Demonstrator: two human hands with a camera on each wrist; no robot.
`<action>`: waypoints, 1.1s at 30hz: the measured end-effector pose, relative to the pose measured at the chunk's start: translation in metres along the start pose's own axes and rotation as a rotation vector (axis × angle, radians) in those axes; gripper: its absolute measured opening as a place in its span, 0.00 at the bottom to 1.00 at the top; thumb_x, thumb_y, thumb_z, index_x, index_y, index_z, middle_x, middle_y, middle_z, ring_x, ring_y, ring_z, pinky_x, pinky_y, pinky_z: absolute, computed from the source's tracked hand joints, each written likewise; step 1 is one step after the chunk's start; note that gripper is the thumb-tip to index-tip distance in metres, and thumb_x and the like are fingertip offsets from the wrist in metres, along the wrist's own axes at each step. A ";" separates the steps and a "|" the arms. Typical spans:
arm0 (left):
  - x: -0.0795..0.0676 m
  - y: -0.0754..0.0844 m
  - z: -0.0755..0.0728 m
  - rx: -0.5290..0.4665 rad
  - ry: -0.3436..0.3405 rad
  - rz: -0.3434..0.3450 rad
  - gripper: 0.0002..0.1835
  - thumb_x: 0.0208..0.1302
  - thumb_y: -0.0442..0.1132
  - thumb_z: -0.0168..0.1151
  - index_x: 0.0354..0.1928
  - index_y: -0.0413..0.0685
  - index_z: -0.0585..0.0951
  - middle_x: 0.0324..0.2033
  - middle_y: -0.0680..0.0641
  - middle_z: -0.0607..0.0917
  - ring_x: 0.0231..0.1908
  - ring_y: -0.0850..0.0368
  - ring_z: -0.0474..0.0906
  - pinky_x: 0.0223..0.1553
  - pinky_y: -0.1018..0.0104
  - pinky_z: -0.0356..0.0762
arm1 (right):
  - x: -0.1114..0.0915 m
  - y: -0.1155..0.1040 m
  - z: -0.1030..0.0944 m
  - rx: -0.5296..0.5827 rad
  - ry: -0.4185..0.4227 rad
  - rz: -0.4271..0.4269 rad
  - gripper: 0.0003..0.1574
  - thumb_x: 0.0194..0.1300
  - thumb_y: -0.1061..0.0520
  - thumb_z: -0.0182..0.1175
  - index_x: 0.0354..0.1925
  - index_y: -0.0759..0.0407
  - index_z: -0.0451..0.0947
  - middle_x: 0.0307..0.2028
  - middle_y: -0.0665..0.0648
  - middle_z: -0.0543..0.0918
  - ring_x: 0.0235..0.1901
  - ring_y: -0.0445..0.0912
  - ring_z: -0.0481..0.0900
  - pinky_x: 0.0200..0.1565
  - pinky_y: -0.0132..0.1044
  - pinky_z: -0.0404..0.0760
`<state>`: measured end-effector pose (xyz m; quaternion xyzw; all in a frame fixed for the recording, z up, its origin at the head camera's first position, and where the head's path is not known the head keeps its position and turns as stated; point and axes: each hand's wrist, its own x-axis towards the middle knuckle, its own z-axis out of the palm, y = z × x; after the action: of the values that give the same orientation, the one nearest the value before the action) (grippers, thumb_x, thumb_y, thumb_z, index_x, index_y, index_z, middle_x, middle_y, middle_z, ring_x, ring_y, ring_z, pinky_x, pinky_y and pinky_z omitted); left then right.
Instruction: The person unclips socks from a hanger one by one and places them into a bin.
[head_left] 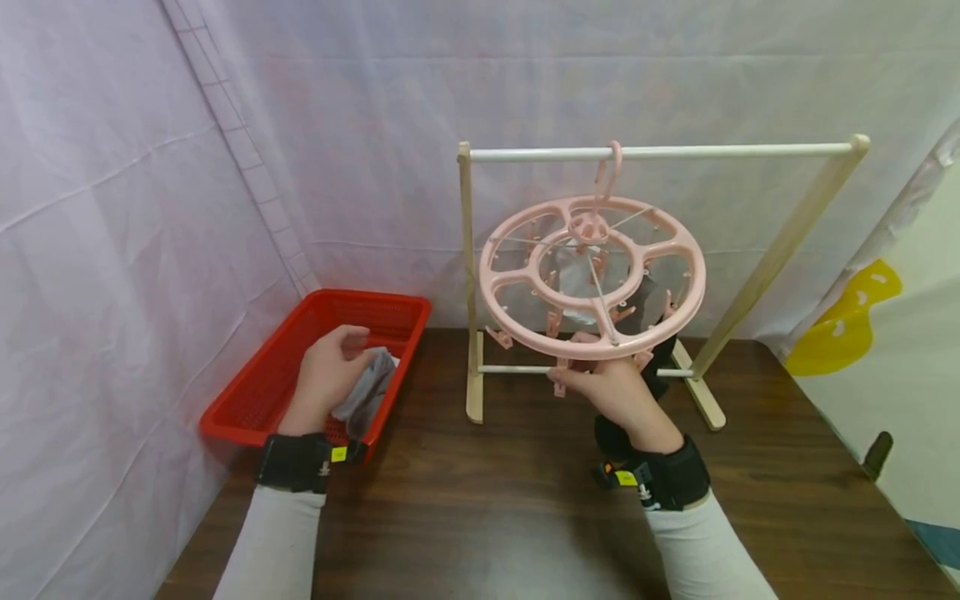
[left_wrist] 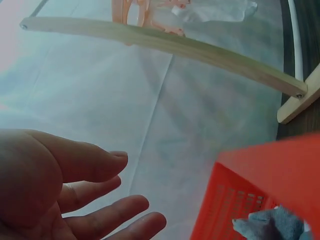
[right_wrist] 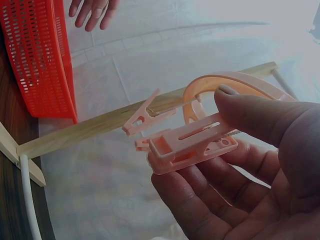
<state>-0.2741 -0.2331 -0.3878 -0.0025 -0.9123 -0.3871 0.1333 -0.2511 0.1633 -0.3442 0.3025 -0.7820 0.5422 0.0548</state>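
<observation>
My left hand (head_left: 326,375) is above the red basket (head_left: 375,297), thumb and fingers apart and nothing between them. In the basket, beside and below that hand, lies a grey sock-like cloth (head_left: 369,390). My right hand (head_left: 621,398) is under the front rim of a round pink clip hanger (head_left: 558,344). Its thumb and fingers pinch a pink clothespin (right_wrist: 187,140) that dangles from the rim. Another pink clothespin (right_wrist: 145,116) hangs close by in the right wrist view. White cloth (head_left: 576,283) and dark cloth (head_left: 658,360) hang at the hanger, partly hidden by its ring.
The hanger's hook (head_left: 617,171) sits over the white bar (head_left: 720,152) of a wooden-legged rack. The rack's feet (head_left: 476,396) stand on a dark wooden table (head_left: 480,508). White sheeting (head_left: 360,150) rises behind, and a yellow shape (head_left: 843,333) is at the right.
</observation>
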 end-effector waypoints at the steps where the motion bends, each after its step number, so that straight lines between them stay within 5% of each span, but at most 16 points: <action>1: -0.001 0.002 0.001 0.001 0.004 0.012 0.24 0.64 0.50 0.63 0.59 0.49 0.76 0.52 0.41 0.83 0.48 0.44 0.80 0.50 0.46 0.80 | 0.000 0.000 0.000 -0.002 0.005 -0.003 0.08 0.60 0.62 0.66 0.29 0.65 0.78 0.23 0.69 0.81 0.25 0.61 0.81 0.30 0.41 0.78; 11: -0.004 0.023 0.012 -0.025 0.009 0.080 0.20 0.63 0.47 0.61 0.56 0.52 0.78 0.49 0.44 0.85 0.44 0.47 0.83 0.47 0.47 0.81 | 0.000 0.013 0.006 -0.058 0.084 0.037 0.07 0.60 0.58 0.68 0.31 0.60 0.79 0.23 0.63 0.83 0.25 0.56 0.83 0.28 0.37 0.79; 17: -0.015 0.053 0.034 0.039 0.044 0.240 0.19 0.59 0.46 0.67 0.52 0.51 0.80 0.46 0.46 0.86 0.45 0.49 0.82 0.45 0.51 0.81 | 0.006 0.031 0.011 -0.054 0.073 -0.020 0.10 0.58 0.53 0.70 0.29 0.56 0.79 0.21 0.56 0.82 0.23 0.53 0.82 0.27 0.39 0.78; 20: -0.023 0.075 0.052 0.152 0.159 0.382 0.19 0.55 0.44 0.69 0.49 0.48 0.82 0.43 0.44 0.85 0.44 0.47 0.81 0.44 0.51 0.79 | 0.007 0.021 0.013 -0.062 0.060 -0.018 0.08 0.58 0.57 0.69 0.28 0.58 0.79 0.22 0.59 0.82 0.23 0.57 0.81 0.27 0.39 0.78; 23: -0.027 0.094 0.074 0.249 0.349 0.530 0.17 0.53 0.39 0.69 0.46 0.45 0.82 0.44 0.40 0.83 0.44 0.42 0.79 0.45 0.49 0.78 | 0.005 0.008 0.014 -0.054 0.076 0.003 0.07 0.58 0.61 0.68 0.30 0.61 0.78 0.22 0.63 0.82 0.24 0.60 0.81 0.27 0.38 0.78; 26: -0.030 0.109 0.091 0.299 0.497 0.617 0.18 0.52 0.38 0.67 0.46 0.43 0.81 0.48 0.36 0.79 0.48 0.38 0.75 0.52 0.48 0.75 | 0.004 -0.001 0.013 -0.041 0.081 0.009 0.07 0.58 0.64 0.67 0.32 0.64 0.78 0.23 0.67 0.82 0.24 0.61 0.82 0.27 0.36 0.79; 33: -0.033 0.134 0.113 0.289 0.549 0.786 0.16 0.54 0.38 0.66 0.46 0.45 0.81 0.54 0.38 0.77 0.55 0.40 0.72 0.56 0.50 0.72 | 0.004 -0.005 0.012 -0.046 0.084 -0.011 0.06 0.58 0.65 0.67 0.33 0.64 0.78 0.23 0.67 0.82 0.25 0.62 0.82 0.28 0.36 0.79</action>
<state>-0.2553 -0.0560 -0.3760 -0.2255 -0.8180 -0.1636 0.5032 -0.2485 0.1496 -0.3435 0.2824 -0.7896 0.5361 0.0974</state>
